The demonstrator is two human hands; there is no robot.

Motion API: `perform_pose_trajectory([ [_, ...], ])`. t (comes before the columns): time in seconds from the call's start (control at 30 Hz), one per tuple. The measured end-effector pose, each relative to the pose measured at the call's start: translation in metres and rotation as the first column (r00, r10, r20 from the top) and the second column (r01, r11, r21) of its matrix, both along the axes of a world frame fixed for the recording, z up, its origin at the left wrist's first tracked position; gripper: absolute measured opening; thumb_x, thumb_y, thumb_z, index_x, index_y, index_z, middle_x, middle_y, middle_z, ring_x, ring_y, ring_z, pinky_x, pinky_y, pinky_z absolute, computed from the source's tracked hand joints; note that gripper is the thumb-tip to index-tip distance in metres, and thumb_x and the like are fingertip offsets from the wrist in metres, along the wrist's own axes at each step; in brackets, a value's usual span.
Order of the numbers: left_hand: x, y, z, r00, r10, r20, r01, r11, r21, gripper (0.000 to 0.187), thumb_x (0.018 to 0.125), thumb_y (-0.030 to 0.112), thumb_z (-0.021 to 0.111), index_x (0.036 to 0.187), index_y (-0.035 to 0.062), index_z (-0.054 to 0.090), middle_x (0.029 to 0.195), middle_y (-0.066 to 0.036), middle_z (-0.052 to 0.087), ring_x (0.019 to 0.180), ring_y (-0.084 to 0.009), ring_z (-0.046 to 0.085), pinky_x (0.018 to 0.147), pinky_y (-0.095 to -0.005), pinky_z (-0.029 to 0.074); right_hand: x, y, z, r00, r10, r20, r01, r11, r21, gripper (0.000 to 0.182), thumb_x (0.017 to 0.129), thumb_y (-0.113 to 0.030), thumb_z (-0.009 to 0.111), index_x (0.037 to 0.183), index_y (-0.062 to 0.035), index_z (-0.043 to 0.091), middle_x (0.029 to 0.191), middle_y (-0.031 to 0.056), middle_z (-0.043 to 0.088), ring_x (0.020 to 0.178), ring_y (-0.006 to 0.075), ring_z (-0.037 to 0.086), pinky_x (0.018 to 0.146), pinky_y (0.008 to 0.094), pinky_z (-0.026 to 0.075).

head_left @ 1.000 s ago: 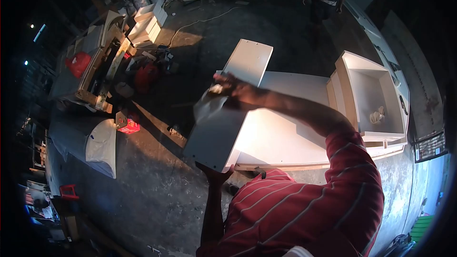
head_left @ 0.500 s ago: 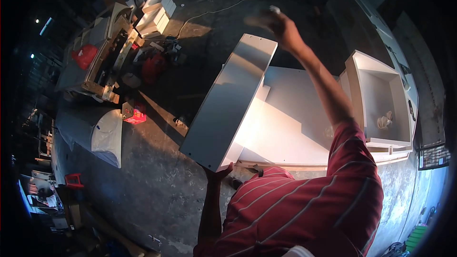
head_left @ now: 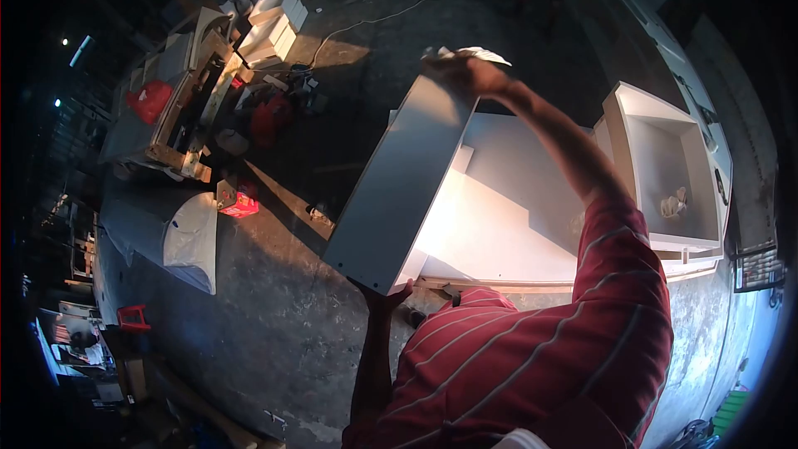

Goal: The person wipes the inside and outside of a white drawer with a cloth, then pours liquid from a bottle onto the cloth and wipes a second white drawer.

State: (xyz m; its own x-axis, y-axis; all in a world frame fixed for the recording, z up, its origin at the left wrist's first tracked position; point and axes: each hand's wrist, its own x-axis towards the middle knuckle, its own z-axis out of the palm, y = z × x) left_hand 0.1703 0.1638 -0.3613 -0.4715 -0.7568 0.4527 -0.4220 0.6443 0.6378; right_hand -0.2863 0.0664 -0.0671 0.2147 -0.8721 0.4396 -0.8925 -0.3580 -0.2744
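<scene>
A long white drawer-like box [head_left: 407, 175] is tilted up in front of me, its broad flat side with small dark holes near the corners turned toward me. Its near lower end rests in my left hand [head_left: 381, 293], the fingers curled round the edge. My right hand [head_left: 474, 76] is at the far upper end, closed on a crumpled white cloth [head_left: 489, 56]. That hand is slightly blurred and looks to be touching the top edge. Beneath and behind the box lies a large white panel [head_left: 507, 224].
An open white drawer [head_left: 661, 158] with a crumpled whitish item [head_left: 672, 206] inside stands on the right. To the left are a wooden workbench [head_left: 179, 137] bearing a red bag [head_left: 150, 101], a red box [head_left: 237, 199], and a red stool [head_left: 133, 318]. A cable [head_left: 357, 25] crosses the floor.
My right hand has come down from above onto the far end of the box, bringing the white cloth with it. My left hand keeps its hold on the near end.
</scene>
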Motion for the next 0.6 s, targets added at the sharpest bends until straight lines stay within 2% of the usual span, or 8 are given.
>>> perform_pose_trajectory([
  [0.1,-0.004,-0.002,0.008,1.000,0.031,-0.003,-0.031,0.999,0.018,0.104,0.057,0.050,0.076,0.132,0.0013,0.023,0.124,-0.024,0.029,0.117,-0.0385,0.033,0.093,-0.0529,0.032,-0.115,-0.042,-0.043,0.951,-0.300,0.079,0.306,0.949,-0.079,0.023,0.073,-0.004,0.053,0.092,-0.0085,0.065,0.094,0.0106,0.065,0.091,0.0245,0.061,0.087,0.0330,0.046],
  [0.17,-0.009,-0.001,0.029,0.997,0.078,0.001,-0.077,0.995,-0.070,0.110,0.056,0.052,0.076,0.133,0.0007,0.017,0.125,-0.024,0.025,0.119,-0.0383,0.030,0.094,-0.0528,0.031,-0.112,-0.022,-0.002,0.909,-0.406,-0.090,0.330,0.835,-0.441,0.022,0.073,-0.005,0.052,0.091,-0.0066,0.066,0.095,0.0125,0.065,0.087,0.0298,0.061,0.079,0.0356,0.050],
  [0.27,-0.011,-0.003,0.031,0.997,0.080,0.013,-0.079,0.995,-0.068,0.111,0.055,0.051,0.075,0.133,0.0003,0.016,0.123,-0.024,0.026,0.118,-0.0388,0.029,0.095,-0.0533,0.030,-0.085,-0.005,0.031,0.817,-0.559,0.141,0.559,0.709,-0.431,0.019,0.079,-0.009,0.053,0.092,-0.0067,0.066,0.095,0.0155,0.064,0.087,0.0323,0.061,0.076,0.0364,0.050],
  [0.33,-0.014,-0.002,0.039,0.997,0.079,-0.015,-0.080,0.995,-0.056,0.110,0.055,0.050,0.075,0.133,0.0000,0.016,0.123,-0.024,0.026,0.118,-0.0390,0.029,0.095,-0.0531,0.030,-0.059,0.001,0.044,0.911,-0.394,0.121,0.385,0.709,-0.591,0.019,0.083,-0.015,0.055,0.097,-0.0067,0.065,0.095,0.0188,0.063,0.088,0.0341,0.062,0.076,0.0378,0.051],
  [0.47,-0.015,-0.003,0.046,0.993,0.080,0.090,-0.067,0.989,-0.134,0.109,0.054,0.048,0.074,0.132,-0.0008,0.016,0.122,-0.024,0.026,0.116,-0.0395,0.030,0.095,-0.0526,0.029,0.090,0.051,0.067,0.917,0.058,0.393,0.128,0.894,-0.430,0.027,0.083,-0.003,0.056,0.108,-0.0086,0.061,0.089,0.0183,0.060,0.073,0.0324,0.059,0.067,0.0349,0.047],
  [0.5,-0.016,-0.002,0.046,0.993,0.070,0.094,-0.057,0.989,-0.134,0.109,0.054,0.048,0.074,0.132,-0.0008,0.016,0.122,-0.024,0.026,0.116,-0.0395,0.030,0.095,-0.0526,0.029,0.125,0.074,0.069,0.827,0.015,0.562,0.049,0.994,-0.098,0.033,0.082,0.005,0.051,0.113,-0.0054,0.059,0.097,0.0124,0.061,0.090,0.0179,0.059,0.080,0.0303,0.045],
  [0.53,-0.018,-0.001,0.046,0.998,0.065,-0.018,-0.066,0.993,-0.094,0.109,0.053,0.049,0.074,0.132,-0.0011,0.017,0.122,-0.024,0.026,0.116,-0.0395,0.030,0.095,-0.0525,0.029,0.141,0.079,0.056,0.949,0.088,0.302,-0.044,0.988,-0.150,0.041,0.077,0.008,0.049,0.115,-0.0063,0.057,0.092,0.0146,0.060,0.086,0.0246,0.060,0.079,0.0341,0.047],
  [0.6,-0.019,-0.003,0.042,0.989,0.063,-0.132,-0.071,0.996,-0.055,0.109,0.053,0.049,0.074,0.131,-0.0014,0.018,0.122,-0.024,0.027,0.116,-0.0395,0.030,0.095,-0.0525,0.029,0.191,0.090,0.037,0.862,0.297,0.411,-0.261,0.955,-0.143,0.044,0.077,0.005,0.053,0.118,-0.0109,0.056,0.110,0.0178,0.052,0.089,0.0286,0.058,0.079,0.0369,0.047],
])
